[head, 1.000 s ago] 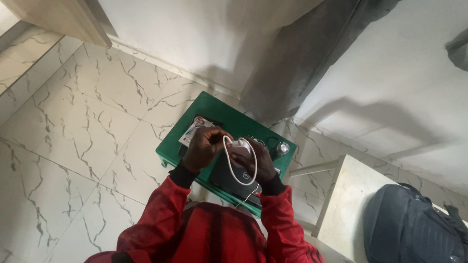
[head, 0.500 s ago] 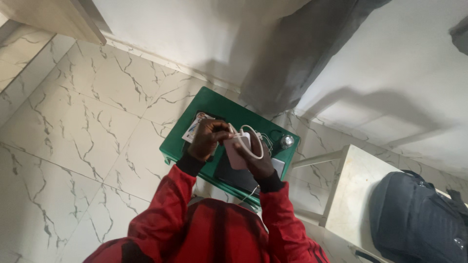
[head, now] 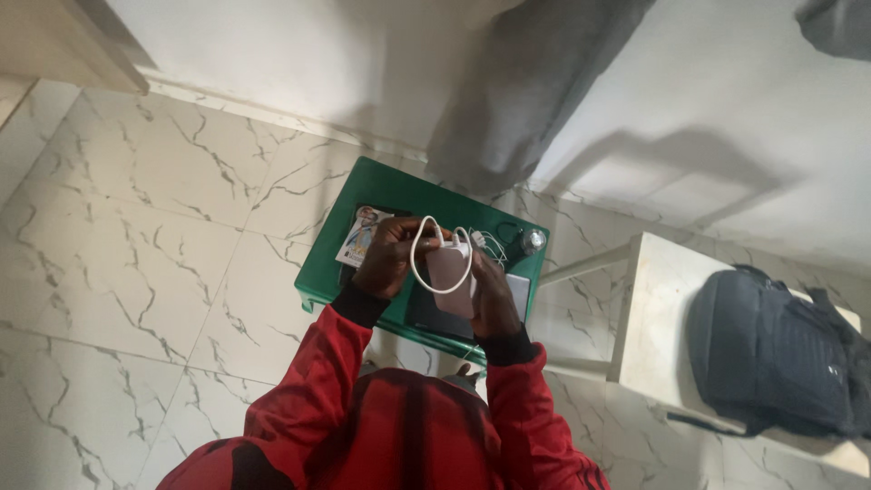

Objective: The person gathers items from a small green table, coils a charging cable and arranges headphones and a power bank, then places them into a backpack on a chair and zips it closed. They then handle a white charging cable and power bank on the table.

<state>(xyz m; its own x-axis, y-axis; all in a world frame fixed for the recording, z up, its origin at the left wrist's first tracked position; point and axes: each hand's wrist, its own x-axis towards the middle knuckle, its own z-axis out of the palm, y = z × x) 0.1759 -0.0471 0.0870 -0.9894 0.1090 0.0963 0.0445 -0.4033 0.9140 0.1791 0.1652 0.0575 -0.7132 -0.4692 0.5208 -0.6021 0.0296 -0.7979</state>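
Head view, the only one. Both hands are over the middle of a small green bench (head: 399,195) standing on a marble-tiled floor (head: 136,236).

The right hand (head: 494,295) is closed round a pale, flat power bank (head: 451,269), held up off the bench top. The left hand (head: 390,257) pinches a white cable (head: 419,243) that arcs in a loop over the bank's upper end. Judged from this, the cable is in hand and looped, but whether its plug is seated in the bank cannot be told; that end is behind the fingers.

Toward the bench's left edge lies a printed card (head: 361,238). At the far right corner, a dark bottle with a silvery cap (head: 531,240). A dark flat thing under the hands is mostly covered, kind unclear.

Right of the bench, a white stool (head: 658,299) carries a dark backpack (head: 771,349), its end cut off by the frame edge. Red sleeves hide the near bench edge.
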